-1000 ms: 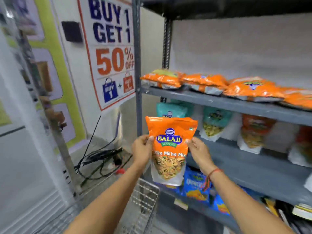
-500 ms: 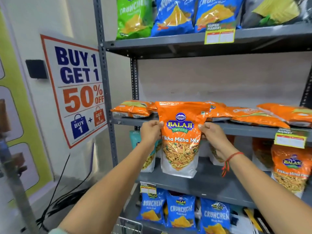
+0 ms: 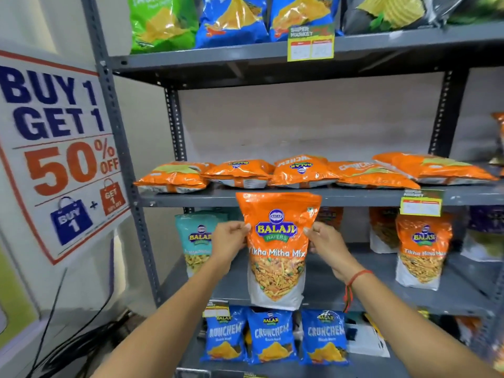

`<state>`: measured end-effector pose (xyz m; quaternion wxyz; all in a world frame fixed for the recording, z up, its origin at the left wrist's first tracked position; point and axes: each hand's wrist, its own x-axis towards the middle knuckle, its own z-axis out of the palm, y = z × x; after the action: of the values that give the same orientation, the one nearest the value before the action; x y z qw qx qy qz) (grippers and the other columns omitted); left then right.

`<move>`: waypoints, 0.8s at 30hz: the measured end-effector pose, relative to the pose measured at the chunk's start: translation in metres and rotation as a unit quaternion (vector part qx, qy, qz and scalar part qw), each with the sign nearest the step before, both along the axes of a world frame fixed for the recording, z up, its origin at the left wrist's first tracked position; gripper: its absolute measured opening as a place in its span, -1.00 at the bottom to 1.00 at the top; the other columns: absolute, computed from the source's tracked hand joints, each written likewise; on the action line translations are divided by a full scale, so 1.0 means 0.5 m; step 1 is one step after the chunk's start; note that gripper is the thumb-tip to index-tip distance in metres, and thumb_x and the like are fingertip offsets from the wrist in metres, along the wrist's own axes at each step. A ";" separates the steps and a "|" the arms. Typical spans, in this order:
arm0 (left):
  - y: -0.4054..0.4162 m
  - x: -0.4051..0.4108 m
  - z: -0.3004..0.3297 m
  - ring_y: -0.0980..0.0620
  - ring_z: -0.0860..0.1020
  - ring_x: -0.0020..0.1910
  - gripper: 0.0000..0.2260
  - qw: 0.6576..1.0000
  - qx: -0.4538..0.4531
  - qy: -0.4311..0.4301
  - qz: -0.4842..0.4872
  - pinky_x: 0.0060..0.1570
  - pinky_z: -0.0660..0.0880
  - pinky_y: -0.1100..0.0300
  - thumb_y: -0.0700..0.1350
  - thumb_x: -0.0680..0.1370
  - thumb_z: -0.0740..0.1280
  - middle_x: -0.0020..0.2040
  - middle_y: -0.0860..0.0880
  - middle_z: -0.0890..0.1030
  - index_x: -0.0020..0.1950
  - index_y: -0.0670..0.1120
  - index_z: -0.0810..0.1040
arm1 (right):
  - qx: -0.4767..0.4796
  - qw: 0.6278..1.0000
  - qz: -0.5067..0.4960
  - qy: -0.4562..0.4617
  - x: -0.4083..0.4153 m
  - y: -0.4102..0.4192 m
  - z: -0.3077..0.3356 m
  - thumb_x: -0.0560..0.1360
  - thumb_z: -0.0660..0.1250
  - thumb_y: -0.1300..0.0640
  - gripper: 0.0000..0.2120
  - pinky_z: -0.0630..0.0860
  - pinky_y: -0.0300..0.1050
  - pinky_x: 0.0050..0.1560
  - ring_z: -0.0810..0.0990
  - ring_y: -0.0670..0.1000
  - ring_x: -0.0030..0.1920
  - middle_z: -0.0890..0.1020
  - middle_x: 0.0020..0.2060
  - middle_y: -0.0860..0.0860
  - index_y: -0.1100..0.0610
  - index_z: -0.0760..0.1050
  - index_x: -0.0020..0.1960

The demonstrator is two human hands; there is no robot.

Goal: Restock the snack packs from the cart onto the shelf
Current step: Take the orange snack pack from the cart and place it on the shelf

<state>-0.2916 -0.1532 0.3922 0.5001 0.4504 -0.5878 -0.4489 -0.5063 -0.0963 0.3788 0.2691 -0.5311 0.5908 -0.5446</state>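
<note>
Far left, the Buy 1 Get 1 promo sign (image 3: 58, 156) hangs on the wall, just beside the grey shelf upright (image 3: 120, 159). Moving in, a teal Balaji pack (image 3: 195, 241) stands at the left end of the middle shelf (image 3: 461, 298), and right next to it comes my left hand (image 3: 230, 242), its grip pinching the left edge of the Tikha Mitha Mix pack (image 3: 276, 249), thumb on the front face.

The pack sits dead centre between my two hands, held upright in front of the middle shelf's opening. Its long axis runs straight up and down, sealed orange top up, white base down, label facing me. The top edge overlaps the front lip of the shelf above, where orange Crunchem packs (image 3: 302, 171) lie flat; the base hangs over the lip of the middle shelf, above the blue Crunchem packs (image 3: 271, 336) on the lower level. Whether the base touches the shelf, I can't tell.

On to my right hand (image 3: 326, 245), red thread (image 3: 354, 282) at the wrist: that grip pinches the right edge at the same height. Both hands equally near, so the pack stays level.

Further right, a matching Tikha Mitha Mix pack (image 3: 421, 249) stands upright on the same shelf. I reckon the coming move is straight back, away from me, into the gap between teal and orange, keeping it vertical.
</note>
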 end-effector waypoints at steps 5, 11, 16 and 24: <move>-0.053 -0.100 -0.115 -0.07 0.66 -0.20 -0.77 0.999 0.024 -0.047 0.004 0.04 0.60 -0.18 -0.05 0.49 0.35 -0.21 -0.11 0.73 -0.36 0.08 0.67 | 0.035 0.998 -0.048 0.011 -0.089 -0.032 -0.096 0.56 0.23 0.05 -0.76 0.62 0.15 0.00 0.70 0.09 -0.09 0.73 -0.13 0.12 0.21 0.55 -0.09; -0.127 -0.284 -0.196 0.04 0.56 -0.34 -0.81 0.996 0.053 -0.058 0.031 -0.07 0.60 0.00 -0.01 0.47 0.37 -0.34 -0.04 0.67 -0.30 -0.03 0.68 | 0.059 0.992 -0.100 0.058 -0.259 -0.099 -0.170 0.54 0.25 0.01 -0.68 0.62 0.18 -0.02 0.68 0.11 -0.11 0.71 -0.16 0.16 0.29 0.53 -0.12; -0.196 -0.430 -0.232 0.05 0.55 -0.33 -0.77 0.996 0.056 -0.059 0.020 -0.15 0.53 0.11 0.00 0.49 0.34 -0.36 0.00 0.62 -0.27 -0.08 0.66 | 0.063 0.986 -0.134 0.070 -0.398 -0.174 -0.218 0.54 0.25 0.01 -0.69 0.60 0.10 -0.09 0.68 0.10 -0.16 0.71 -0.20 0.14 0.26 0.51 -0.17; -0.277 -0.557 -0.286 0.02 0.58 -0.26 -0.77 0.995 0.050 -0.082 0.015 -0.17 0.48 0.14 -0.03 0.48 0.36 -0.33 -0.06 0.66 -0.37 0.01 0.63 | 0.072 0.987 -0.131 0.058 -0.534 -0.264 -0.277 0.57 0.22 0.07 -0.73 0.57 -0.02 -0.13 0.67 0.08 -0.14 0.71 -0.19 0.14 0.27 0.53 -0.09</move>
<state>-0.5701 -0.2919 0.2491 0.4334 0.5190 -0.5969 -0.4318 -0.7732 -0.2285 0.2405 0.1984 -0.4591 0.7077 -0.4990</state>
